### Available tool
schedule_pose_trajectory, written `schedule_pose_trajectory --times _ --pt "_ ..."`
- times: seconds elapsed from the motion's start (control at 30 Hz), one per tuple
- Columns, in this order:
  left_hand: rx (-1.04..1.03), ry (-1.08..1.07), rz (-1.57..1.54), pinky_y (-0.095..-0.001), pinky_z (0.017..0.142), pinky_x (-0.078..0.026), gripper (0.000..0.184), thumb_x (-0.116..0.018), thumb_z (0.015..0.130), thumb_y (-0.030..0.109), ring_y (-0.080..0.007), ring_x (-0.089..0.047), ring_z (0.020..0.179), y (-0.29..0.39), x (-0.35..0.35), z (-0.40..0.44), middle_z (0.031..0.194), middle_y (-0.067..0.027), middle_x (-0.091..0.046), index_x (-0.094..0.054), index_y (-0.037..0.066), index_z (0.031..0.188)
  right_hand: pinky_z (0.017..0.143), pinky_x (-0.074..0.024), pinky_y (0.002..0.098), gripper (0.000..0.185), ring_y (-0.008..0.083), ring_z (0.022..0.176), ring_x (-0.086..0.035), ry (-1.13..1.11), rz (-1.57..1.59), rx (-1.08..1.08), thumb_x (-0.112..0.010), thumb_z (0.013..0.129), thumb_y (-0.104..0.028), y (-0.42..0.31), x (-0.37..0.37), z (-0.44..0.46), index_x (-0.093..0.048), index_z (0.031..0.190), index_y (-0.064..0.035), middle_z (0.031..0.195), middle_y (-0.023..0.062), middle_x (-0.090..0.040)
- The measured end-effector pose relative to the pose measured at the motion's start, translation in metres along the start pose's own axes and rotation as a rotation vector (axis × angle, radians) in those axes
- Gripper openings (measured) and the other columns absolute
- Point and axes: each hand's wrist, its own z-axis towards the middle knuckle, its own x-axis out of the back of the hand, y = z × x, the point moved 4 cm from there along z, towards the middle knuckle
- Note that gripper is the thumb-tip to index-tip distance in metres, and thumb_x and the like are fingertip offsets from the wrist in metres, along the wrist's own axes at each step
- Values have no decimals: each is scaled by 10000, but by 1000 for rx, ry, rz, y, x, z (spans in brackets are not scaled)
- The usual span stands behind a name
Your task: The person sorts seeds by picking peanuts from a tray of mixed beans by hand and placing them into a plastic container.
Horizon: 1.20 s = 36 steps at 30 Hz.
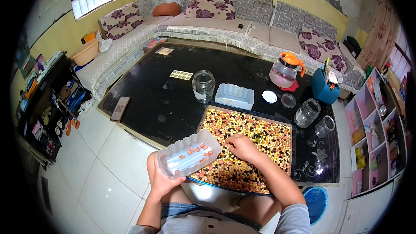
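Evidently, judging by amounts, the work is at an early stage: about a dozen peanuts (191, 150) lie loose on the floor of a translucent ribbed plastic box (182, 142), whereas many others are mixed among yellow corn kernels and black beans in a shallow rectangular tray (292, 141). The tray sits at the near edge of the black-topped bench (143, 78), right of that edge's middle and projecting over it toward the person's lap. The left hand (167, 186) supports the box beside the tray's left edge, its fingers clamped on the outer wall. The right hand (242, 146) is over the left half of the tray, its fingers curled down at the mixture; whether the tips are apart or clamped on a peanut cannot be told.

Beyond the tray's far edge stands a second ribbed box (234, 97), with a glass jar (203, 86) to its left.

No brand or word is readable. The jar bears a pale label; a phone (120, 109) near the bench's left corner shows a QR-like pattern; a printed card (164, 51) by the far left corner and a sheet of pale squares (181, 75) are too small to read.
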Motion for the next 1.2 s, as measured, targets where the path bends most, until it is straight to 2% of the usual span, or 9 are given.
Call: schedule_pose_trajectory --times 0.27,0.33,0.47,0.53,0.67,0.77,0.83,1.03,1.2 --pt "-9 1 5 -339 950 -384 947 -854 528 118 -233 -458 1103 3 -5 2 1163 -144 -444 -248 18 1249 766 -488 379 129 292 817 -604 9 36 -9 -582 769 -106 5 5 0 -633 879 -62 853 131 -628" --pt "55 48 -11 -367 964 -361 979 -860 468 306 -242 -431 1108 5 -8 3 1149 -110 -377 -313 7 1223 737 -496 379 119 287 781 -616 72 101 -18 -568 777 -114 -2 25 1 -634 860 -61 819 131 -628" --pt "45 89 22 -361 953 -358 950 -856 463 336 -245 -425 1094 9 -8 3 1125 -109 -373 -352 -1 1195 670 -494 369 111 273 735 -612 184 202 44 -581 775 -124 -36 65 9 -618 846 -47 781 122 -608" --pt "-66 -19 221 -343 951 -381 936 -843 533 99 -238 -457 1103 11 -9 3 1160 -149 -443 -237 25 1242 665 -497 360 113 268 729 -609 231 302 189 -593 767 -117 -61 77 12 -616 856 -52 791 116 -603" --pt "-62 -8 239 -345 950 -383 933 -840 531 92 -238 -458 1105 14 -11 3 1161 -154 -444 -238 27 1241 654 -495 308 130 225 747 -609 151 311 380 -623 772 -97 -95 73 19 -618 889 -42 844 92 -609" --pt "-48 13 227 -347 946 -388 930 -838 527 89 -238 -464 1100 12 -11 3 1160 -156 -446 -243 29 1239 639 -496 307 136 218 730 -610 209 353 377 -630 767 -92 -94 73 22 -620 894 -44 825 90 -604" --pt "-55 14 278 -345 941 -393 929 -837 526 89 -239 -471 1089 13 -11 4 1155 -154 -449 -246 31 1240 595 -484 275 140 168 668 -593 268 412 304 -626 773 -69 -81 83 22 -625 910 -40 793 75 -597" --pt "-46 23 302 -344 929 -400 928 -834 518 77 -241 -476 1077 12 -10 7 1146 -154 -448 -250 31 1237 693 -500 308 177 215 717 -615 185 269 -108 -612 754 -86 -1 62 27 -637 928 -61 859 98 -630" --pt "-35 62 237 -347 922 -405 928 -827 506 56 -250 -478 1077 -1 -6 7 1136 -152 -451 -252 33 1234 783 -487 352 202 272 846 -612 89 116 -122 -606 748 -72 20 32 29 -644 945 -64 935 132 -623"
